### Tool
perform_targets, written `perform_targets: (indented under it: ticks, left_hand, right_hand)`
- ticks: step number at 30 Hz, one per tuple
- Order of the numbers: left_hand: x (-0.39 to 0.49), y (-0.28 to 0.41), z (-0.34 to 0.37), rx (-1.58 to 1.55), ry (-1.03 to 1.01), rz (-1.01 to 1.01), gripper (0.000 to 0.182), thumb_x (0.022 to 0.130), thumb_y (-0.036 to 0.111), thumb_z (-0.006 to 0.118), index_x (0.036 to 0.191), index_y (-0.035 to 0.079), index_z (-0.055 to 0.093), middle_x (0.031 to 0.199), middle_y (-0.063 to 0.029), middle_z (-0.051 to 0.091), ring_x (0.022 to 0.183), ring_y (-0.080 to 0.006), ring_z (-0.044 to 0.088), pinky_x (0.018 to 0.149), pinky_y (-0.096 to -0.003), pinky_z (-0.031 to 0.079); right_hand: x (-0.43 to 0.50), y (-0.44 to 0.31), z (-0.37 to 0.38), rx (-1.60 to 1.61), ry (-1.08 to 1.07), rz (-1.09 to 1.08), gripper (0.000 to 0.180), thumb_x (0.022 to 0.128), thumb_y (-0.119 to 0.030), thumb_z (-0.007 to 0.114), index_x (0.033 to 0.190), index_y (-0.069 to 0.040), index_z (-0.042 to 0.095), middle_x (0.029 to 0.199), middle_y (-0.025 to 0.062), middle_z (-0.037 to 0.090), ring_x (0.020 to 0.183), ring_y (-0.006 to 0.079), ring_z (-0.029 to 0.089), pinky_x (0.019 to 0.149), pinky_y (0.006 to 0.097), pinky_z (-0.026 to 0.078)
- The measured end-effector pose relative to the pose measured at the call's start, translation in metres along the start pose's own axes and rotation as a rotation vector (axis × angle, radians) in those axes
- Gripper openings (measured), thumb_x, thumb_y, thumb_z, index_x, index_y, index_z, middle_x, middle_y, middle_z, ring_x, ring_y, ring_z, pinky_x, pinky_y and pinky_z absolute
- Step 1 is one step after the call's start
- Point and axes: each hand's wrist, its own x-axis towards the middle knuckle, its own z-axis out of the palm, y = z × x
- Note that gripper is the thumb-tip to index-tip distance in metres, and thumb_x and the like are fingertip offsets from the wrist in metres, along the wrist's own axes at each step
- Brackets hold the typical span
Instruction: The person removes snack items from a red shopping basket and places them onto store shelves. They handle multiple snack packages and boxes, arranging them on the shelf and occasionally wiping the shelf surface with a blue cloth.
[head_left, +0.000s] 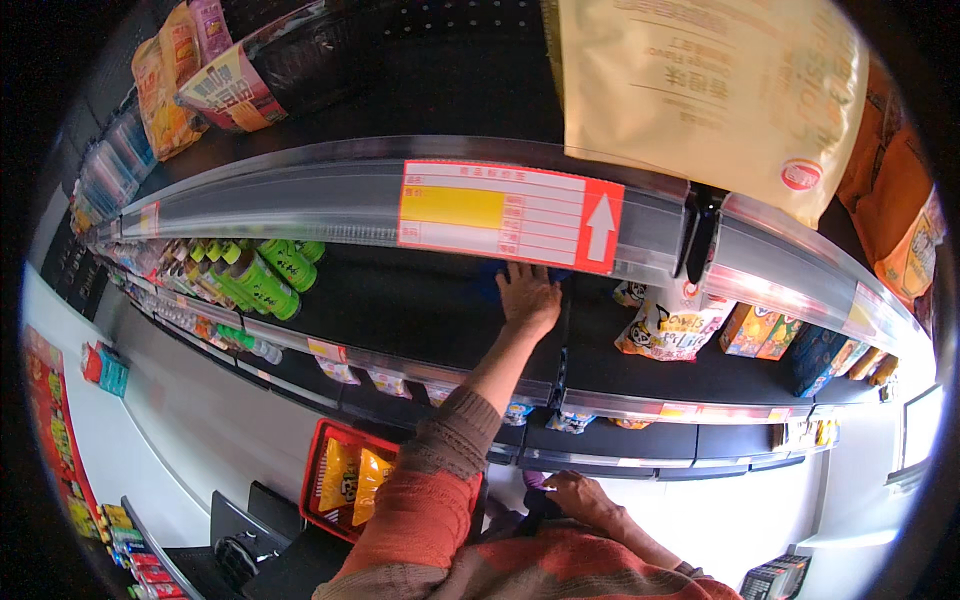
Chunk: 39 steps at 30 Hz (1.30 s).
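Observation:
My left hand (529, 298) reaches onto a black shelf (420, 307), under the front edge of the shelf above. Its palm faces down with fingers spread over a blue cloth (559, 274), which shows on both sides of the hand. Whether the fingers pinch the cloth is not visible. Green bottles (266, 281) lie left of this hand. White snack bags with a panda print (667, 326) stand to its right. My right hand (583, 496) is low in front of my body with its fingers partly curled. Dark material beside its fingertips hides whether it holds anything.
A clear price rail with a red-bordered label (510, 214) runs just above my left hand. A large cream-coloured bag (712, 97) overhangs it. Below my left arm stands a red basket (311, 480) with yellow packets (341, 476). Boxes (761, 330) and lower shelves extend right.

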Motion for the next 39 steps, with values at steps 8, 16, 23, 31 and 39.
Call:
perform_targets:
  ticks: [8,16,23,31,39]
  left_hand:
    - [-0.046,0.020,-0.058,-0.159,-0.278,0.277,0.052,0.096,0.032,0.061,0.143,0.012,0.053,0.151,-0.0168,0.044,0.138,-0.0353,0.042,0.113,-0.0530,0.034]
    - [-0.078,-0.077,-0.099,-0.085,-0.287,0.064,0.042,0.093,0.013,0.062,0.135,0.012,0.059,0.139,-0.0155,0.054,0.126,-0.0349,0.054,0.099,-0.0441,0.051]
    - [-0.026,-0.140,-0.112,-0.585,0.186,-0.191,0.022,0.093,0.009,0.061,0.115,0.004,0.064,0.107,-0.0183,0.067,0.102,-0.0364,0.065,0.086,-0.0431,0.053]
    - [0.089,-0.070,-0.102,-0.238,0.533,0.175,0.030,0.095,0.020,0.063,0.118,0.001,0.064,0.111,-0.0155,0.069,0.104,-0.0297,0.064,0.090,-0.0476,0.051]
    - [0.069,-0.013,-0.008,-0.150,0.251,0.281,0.031,0.092,0.020,0.065,0.118,0.002,0.064,0.112,-0.0153,0.068,0.106,-0.0303,0.063,0.091,-0.0480,0.051]
  right_hand:
    - [0.005,0.016,0.023,0.019,0.031,0.019,0.017,0.087,-0.014,0.062,0.099,-0.004,0.065,0.104,0.0187,0.066,0.095,0.0356,0.066,0.076,0.0450,0.059]
    - [-0.001,0.021,0.017,0.038,0.111,0.059,0.018,0.094,-0.013,0.056,0.106,-0.003,0.063,0.100,0.0190,0.068,0.091,0.0366,0.068,0.071,0.0456,0.059]
    - [-0.002,0.010,0.004,0.054,0.032,0.082,0.023,0.094,-0.012,0.056,0.115,-0.004,0.061,0.109,0.0180,0.065,0.103,0.0353,0.064,0.079,0.0449,0.058]
    - [-0.017,0.027,0.026,0.081,0.055,0.116,0.023,0.086,-0.011,0.061,0.107,-0.002,0.062,0.110,0.0212,0.065,0.104,0.0394,0.063,0.080,0.0472,0.056]
    - [-0.023,-0.002,-0.029,0.144,-0.026,0.295,0.020,0.092,-0.014,0.063,0.109,-0.006,0.069,0.110,0.0117,0.070,0.105,0.0301,0.066,0.089,0.0400,0.056]
